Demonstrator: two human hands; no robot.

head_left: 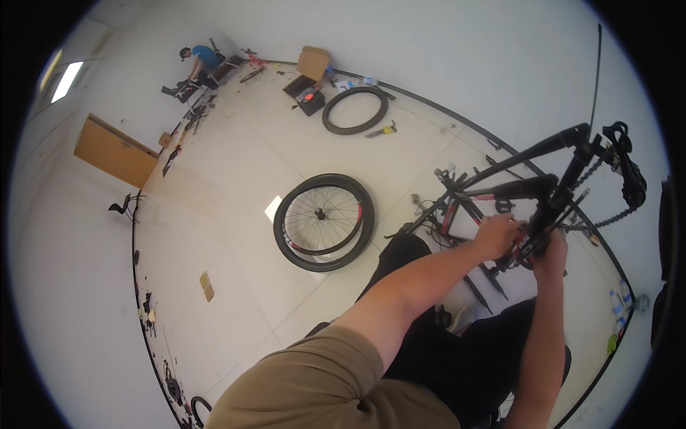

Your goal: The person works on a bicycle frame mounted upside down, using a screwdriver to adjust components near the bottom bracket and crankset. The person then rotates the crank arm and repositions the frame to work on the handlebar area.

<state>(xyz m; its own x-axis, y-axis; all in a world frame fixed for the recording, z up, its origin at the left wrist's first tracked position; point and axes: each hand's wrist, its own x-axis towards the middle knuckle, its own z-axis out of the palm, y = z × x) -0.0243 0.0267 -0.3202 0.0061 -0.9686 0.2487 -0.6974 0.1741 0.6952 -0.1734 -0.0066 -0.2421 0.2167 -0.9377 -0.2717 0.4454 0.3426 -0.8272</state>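
Observation:
A black bicycle frame (511, 189) with red markings stands at the right, in front of my legs. My left hand (498, 237) curls its fingers on a dark tube of the frame from the left side. Close by, my right hand (551, 254) is closed at the same part from the right. Any small piece between the fingertips is hidden. A bicycle chain (607, 220) loops down from the frame to a black derailleur (632, 184) at the right.
A spoked wheel with a tyre around it (361, 247) lies on the floor left of my knees. Farther off are a loose tyre (326, 120), a black toolbox (309, 102) and a cardboard box (313, 63). Another person (207, 58) sits at the far left; bottles (617, 303) stand right.

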